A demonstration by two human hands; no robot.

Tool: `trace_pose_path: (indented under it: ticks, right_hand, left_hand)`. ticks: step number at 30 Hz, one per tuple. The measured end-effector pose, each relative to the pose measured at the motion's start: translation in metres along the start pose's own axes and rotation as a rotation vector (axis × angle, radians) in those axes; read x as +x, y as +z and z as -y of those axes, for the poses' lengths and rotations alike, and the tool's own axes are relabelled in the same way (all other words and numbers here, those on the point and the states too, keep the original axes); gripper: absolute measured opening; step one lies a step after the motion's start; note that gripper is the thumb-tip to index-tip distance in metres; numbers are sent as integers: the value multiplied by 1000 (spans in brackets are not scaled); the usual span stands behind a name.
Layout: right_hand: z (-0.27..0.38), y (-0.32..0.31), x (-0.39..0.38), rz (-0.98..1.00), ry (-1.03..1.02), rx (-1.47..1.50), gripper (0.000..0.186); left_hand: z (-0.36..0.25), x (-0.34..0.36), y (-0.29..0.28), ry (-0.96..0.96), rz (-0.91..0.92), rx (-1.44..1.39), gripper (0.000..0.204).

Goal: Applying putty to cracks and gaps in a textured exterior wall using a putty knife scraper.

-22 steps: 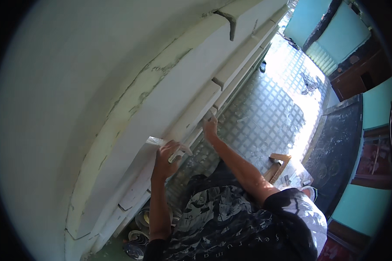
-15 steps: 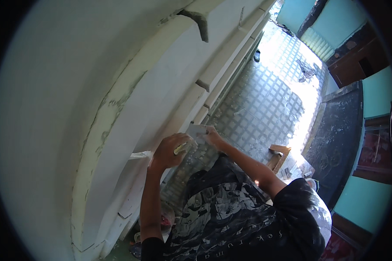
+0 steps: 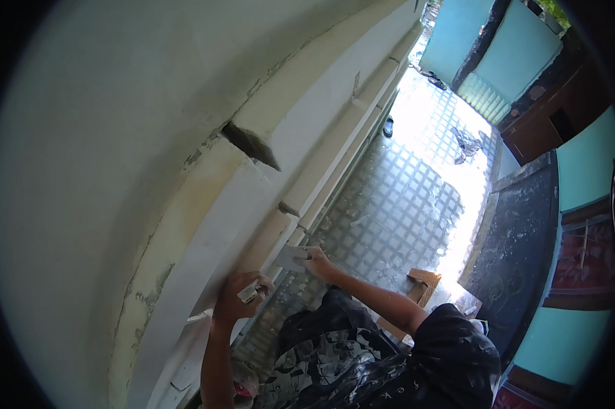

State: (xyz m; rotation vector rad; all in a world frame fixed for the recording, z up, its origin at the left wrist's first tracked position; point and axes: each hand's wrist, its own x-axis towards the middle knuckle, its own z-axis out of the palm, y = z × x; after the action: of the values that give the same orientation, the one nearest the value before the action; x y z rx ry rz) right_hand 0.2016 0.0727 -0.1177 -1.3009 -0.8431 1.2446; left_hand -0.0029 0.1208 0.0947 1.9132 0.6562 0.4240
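A white moulded ledge (image 3: 253, 246) runs diagonally along the pale wall (image 3: 82, 170), with cracks and a dark notch (image 3: 251, 143) in its upper band. My left hand (image 3: 239, 303) is closed beside the ledge round a pale-handled tool (image 3: 251, 291), whose far end I cannot make out clearly. Just right of it, my right hand (image 3: 319, 264) is closed on a flat grey scraper blade (image 3: 291, 258), held out toward the edge of the lower ledge.
Tiled floor (image 3: 389, 211) lies below, with a wooden frame (image 3: 423, 283), a dark sandal (image 3: 388, 126) and a crumpled bag (image 3: 467, 143). A dark bench-like surface (image 3: 508, 245), turquoise wall panels (image 3: 566, 337) and a brown cabinet (image 3: 543, 123) stand to the right.
My view has shifted along the wall, showing more of the notch. My right hand has come back nearer my left, and its grey blade now shows flat beside the ledge.
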Motion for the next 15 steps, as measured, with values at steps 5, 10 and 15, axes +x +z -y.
trace_pose_path:
  ticks: [5, 10, 15]
  right_hand:
    - [-4, -52, 73, -439, 89, -129, 22]
    - [2, -17, 70, -377, 95, -162, 20]
    - [3, -40, 26, 6, 70, -187, 17]
  left_hand:
    - [5, -3, 2, -26, -28, -62, 21]
    - [3, -3, 2, -88, -40, -78, 21]
    - [2, -1, 3, -33, -83, -23, 20]
